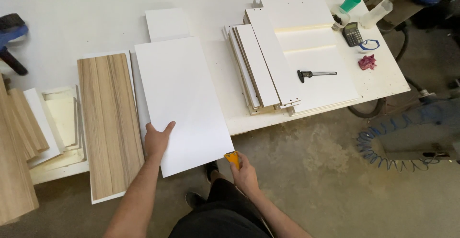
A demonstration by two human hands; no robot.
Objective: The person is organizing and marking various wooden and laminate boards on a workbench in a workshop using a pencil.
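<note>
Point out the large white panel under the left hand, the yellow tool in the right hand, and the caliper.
white panel (184, 94), head view, middle of its top face.
yellow tool (232, 159), head view, the yellow part above the right hand.
caliper (314, 74), head view, on its beam, lying on a white board.

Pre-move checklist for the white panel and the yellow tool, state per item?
1. Left hand flat on the white panel, holding it down: ok.
2. Right hand gripping the yellow tool at the panel's near right corner: ok.
3. Tool edge actually touching the panel edge: cannot tell.
4. Panel fully supported: not ok, its near end overhangs the table.
5. Wood-grain board clear of the panel: cannot tell, they lie close side by side.
6. Caliper and calculator out of the way, on the far right stack: ok.
</note>
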